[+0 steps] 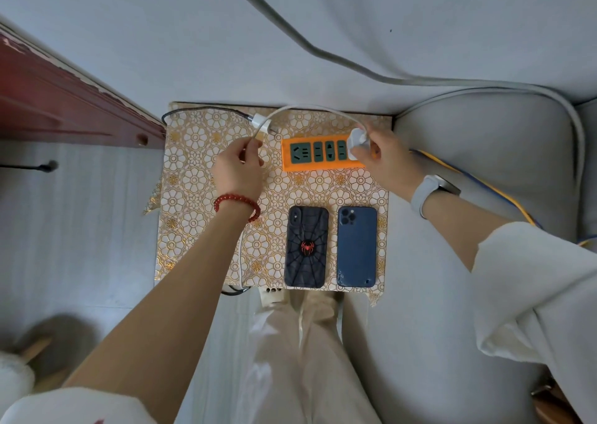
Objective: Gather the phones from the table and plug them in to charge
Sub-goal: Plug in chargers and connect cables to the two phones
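Note:
Two phones lie face down side by side at the near edge of the small table (pixel 193 197): a black phone with a red spider case (pixel 306 246) and a blue phone (pixel 357 246) to its right. An orange power strip (pixel 315 155) lies at the far side. My right hand (pixel 382 157) grips a white charger plug (pixel 357 141) at the strip's right end. My left hand (pixel 237 168) pinches the white cable (pixel 310 107) that arcs over to that plug. A second white charger (pixel 263 124) with a dark cable lies beyond my left hand.
The table has a gold floral cloth. A grey sofa (pixel 484 152) stands right of the table, with yellow and blue wires (pixel 478 181) running from the strip. A dark red wooden cabinet (pixel 64 107) stands at the left. A slipper (pixel 38 352) lies on the floor near left.

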`<state>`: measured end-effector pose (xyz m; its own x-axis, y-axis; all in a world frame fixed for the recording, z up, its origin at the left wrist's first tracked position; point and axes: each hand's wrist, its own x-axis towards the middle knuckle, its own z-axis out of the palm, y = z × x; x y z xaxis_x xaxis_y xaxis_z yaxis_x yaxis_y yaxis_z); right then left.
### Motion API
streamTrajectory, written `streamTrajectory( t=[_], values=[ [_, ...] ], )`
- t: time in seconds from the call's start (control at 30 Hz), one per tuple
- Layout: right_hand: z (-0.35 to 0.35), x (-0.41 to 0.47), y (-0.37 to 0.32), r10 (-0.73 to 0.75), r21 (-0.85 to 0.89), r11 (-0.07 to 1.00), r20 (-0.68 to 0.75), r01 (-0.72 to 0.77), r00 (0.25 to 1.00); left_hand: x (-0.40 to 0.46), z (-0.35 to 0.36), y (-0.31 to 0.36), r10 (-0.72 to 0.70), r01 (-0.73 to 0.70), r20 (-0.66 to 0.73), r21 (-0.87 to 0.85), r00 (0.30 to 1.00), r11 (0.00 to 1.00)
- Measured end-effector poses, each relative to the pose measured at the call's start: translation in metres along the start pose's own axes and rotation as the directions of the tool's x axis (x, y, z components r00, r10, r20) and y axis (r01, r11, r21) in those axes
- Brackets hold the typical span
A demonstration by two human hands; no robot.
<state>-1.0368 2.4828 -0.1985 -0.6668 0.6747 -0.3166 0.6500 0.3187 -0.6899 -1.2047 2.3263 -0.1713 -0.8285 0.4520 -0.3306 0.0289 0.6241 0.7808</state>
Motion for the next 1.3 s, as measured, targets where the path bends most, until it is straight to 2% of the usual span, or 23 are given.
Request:
streamTrajectory(
  t=[0.2, 0.4, 0.6, 0.7, 0.8, 0.87, 0.97, 1.03, 1.07, 1.13, 1.2, 1.3],
  values=[
    [0.006, -0.005, 0.007, 0.134, 0.034, 0.99, 0.035, -0.135, 0.99, 0.003, 0.002, -0.001, -0.004, 0.004, 0.028, 0.007, 1.0, 1.0],
    [0.013, -0.003, 0.006, 0.163, 0.025, 0.986, 0.025, -0.164, 0.986, 0.002, 0.0, 0.002, -0.037, 0.042, 0.074, -0.058, 0.997, 0.997],
    [0.007, 0.0, 0.0, 0.218, 0.076, 0.972, 0.082, -0.224, 0.973, -0.014, -0.015, -0.01, -0.073, 0.087, 0.172, -0.073, 0.982, 0.994],
    [0.012, -0.003, -0.008, 0.244, 0.03, 0.969, -0.002, -0.244, 0.97, -0.029, -0.024, -0.026, -0.094, 0.103, 0.222, -0.03, 0.97, 0.994],
    [0.03, -0.033, -0.018, 0.301, 0.21, 0.938, -0.11, -0.274, 0.947, -0.052, -0.034, -0.05, -0.148, 0.158, 0.326, -0.004, 0.934, 0.987],
    [0.048, -0.069, -0.023, 0.379, 0.338, 0.883, -0.108, -0.325, 0.919, -0.068, -0.041, -0.067, -0.198, 0.201, 0.414, 0.038, 0.888, 0.979],
    [0.076, -0.126, -0.033, 0.493, 0.463, 0.774, -0.01, -0.433, 0.87, -0.091, -0.052, -0.087, -0.301, 0.219, 0.547, 0.212, 0.781, 0.952],
    [0.092, -0.162, -0.043, 0.516, 0.45, 0.736, 0.11, -0.505, 0.85, -0.103, -0.059, -0.091, -0.331, 0.199, 0.591, 0.278, 0.736, 0.94],
    [0.099, -0.178, -0.049, 0.494, 0.411, 0.749, 0.176, -0.52, 0.851, -0.107, -0.063, -0.089, -0.329, 0.219, 0.603, 0.251, 0.727, 0.943],
    [0.108, -0.201, -0.062, 0.394, 0.32, 0.815, 0.306, -0.483, 0.867, -0.11, -0.071, -0.078, -0.314, 0.35, 0.634, 0.071, 0.707, 0.934],
    [0.114, -0.213, -0.075, 0.277, 0.303, 0.854, 0.423, -0.422, 0.863, -0.109, -0.078, -0.065, -0.274, 0.51, 0.678, -0.173, 0.682, 0.843],
    [0.122, -0.22, -0.089, 0.185, 0.253, 0.902, 0.503, -0.349, 0.844, -0.098, -0.086, -0.042, -0.182, 0.609, 0.695, -0.437, 0.696, 0.662]
  ],
)
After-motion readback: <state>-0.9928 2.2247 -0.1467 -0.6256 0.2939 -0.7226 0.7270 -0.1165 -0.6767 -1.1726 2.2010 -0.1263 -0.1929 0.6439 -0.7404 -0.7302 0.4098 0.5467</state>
